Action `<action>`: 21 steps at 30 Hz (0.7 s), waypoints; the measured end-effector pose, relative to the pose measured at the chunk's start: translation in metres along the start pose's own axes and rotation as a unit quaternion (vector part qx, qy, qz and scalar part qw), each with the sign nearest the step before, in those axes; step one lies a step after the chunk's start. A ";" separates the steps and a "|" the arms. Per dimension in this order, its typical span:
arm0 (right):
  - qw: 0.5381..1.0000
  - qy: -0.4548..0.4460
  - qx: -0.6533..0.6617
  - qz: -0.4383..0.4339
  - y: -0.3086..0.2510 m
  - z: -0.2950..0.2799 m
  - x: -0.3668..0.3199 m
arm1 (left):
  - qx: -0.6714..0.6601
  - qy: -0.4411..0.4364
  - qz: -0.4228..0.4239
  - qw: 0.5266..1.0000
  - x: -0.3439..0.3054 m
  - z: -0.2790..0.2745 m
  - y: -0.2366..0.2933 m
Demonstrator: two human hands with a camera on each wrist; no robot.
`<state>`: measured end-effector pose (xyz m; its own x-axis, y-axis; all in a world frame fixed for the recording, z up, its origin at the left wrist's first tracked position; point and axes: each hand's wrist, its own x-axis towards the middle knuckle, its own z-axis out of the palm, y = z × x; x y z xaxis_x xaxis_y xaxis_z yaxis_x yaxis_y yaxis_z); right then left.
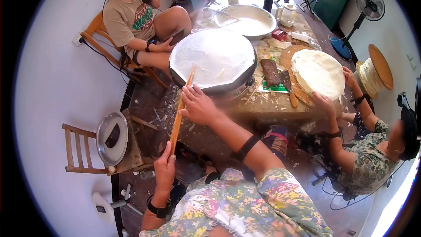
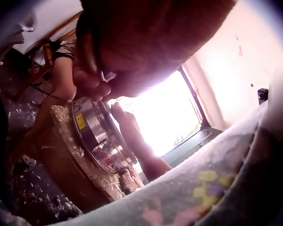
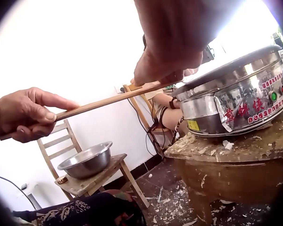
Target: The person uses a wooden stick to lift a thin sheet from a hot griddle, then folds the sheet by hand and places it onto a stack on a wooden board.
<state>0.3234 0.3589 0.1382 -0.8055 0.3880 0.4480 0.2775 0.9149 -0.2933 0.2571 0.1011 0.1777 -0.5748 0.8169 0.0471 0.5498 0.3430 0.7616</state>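
A long flat wooden stick [image 1: 176, 125] slants up from my body to the round electric griddle [image 3: 247, 96]. My left hand [image 1: 165, 169] grips its lower end, thumb laid along the wood in the right wrist view. Farther up, my right hand [image 1: 201, 106] holds the stick with fingers over it, close to the griddle's near edge. The stick's far tip overlaps a thin white sheet of batter [image 1: 210, 52] that covers the griddle top. In the left wrist view, my left hand looms large and dark, hiding most of the stick.
Beyond the griddle stands a large batter basin [image 1: 252, 19]. At right, a person holds a stack of pale flatbreads [image 1: 319, 74] over a round board [image 1: 287, 57], near a scraper [image 1: 289, 90]. Another person sits at left. A metal basin [image 1: 112, 138] rests on a chair.
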 end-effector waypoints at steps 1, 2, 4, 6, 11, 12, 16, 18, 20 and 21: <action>0.999 -0.038 0.019 0.017 -0.002 -0.006 -0.004 | 0.008 0.006 0.030 1.000 -0.007 0.001 0.003; 0.999 -0.013 0.012 0.032 -0.005 -0.014 -0.012 | 0.018 0.015 0.059 0.998 -0.011 0.001 0.007; 0.998 0.032 -0.004 0.059 -0.004 -0.034 -0.037 | 0.028 -0.024 0.065 0.997 -0.016 0.004 0.018; 0.995 0.042 -0.041 0.076 0.007 -0.047 -0.056 | 0.028 -0.054 0.092 0.994 -0.014 0.012 0.026; 0.997 0.027 -0.014 0.071 0.024 -0.044 -0.057 | 0.056 -0.078 0.074 0.993 -0.001 0.024 0.017; 0.998 0.025 -0.008 0.063 0.022 -0.040 -0.055 | 0.058 -0.071 0.073 0.993 0.000 0.020 0.017; 0.998 0.018 0.045 0.034 0.018 -0.023 -0.022 | 0.054 -0.051 0.028 0.997 0.009 0.008 0.014; 0.999 0.010 0.042 0.017 0.015 -0.008 -0.004 | 0.032 -0.042 -0.006 0.999 0.017 0.002 0.008; 0.999 0.022 0.038 -0.004 0.010 0.003 0.013 | -0.007 -0.033 -0.034 0.999 0.021 -0.003 -0.003; 0.999 -0.002 0.037 -0.006 0.010 0.006 0.022 | -0.018 -0.025 -0.047 0.998 0.024 -0.006 -0.005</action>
<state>0.3051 0.3758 0.1401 -0.8107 0.3766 0.4482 0.2290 0.9086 -0.3493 0.2374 0.1160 0.1788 -0.5912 0.8045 -0.0568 0.4724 0.4025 0.7841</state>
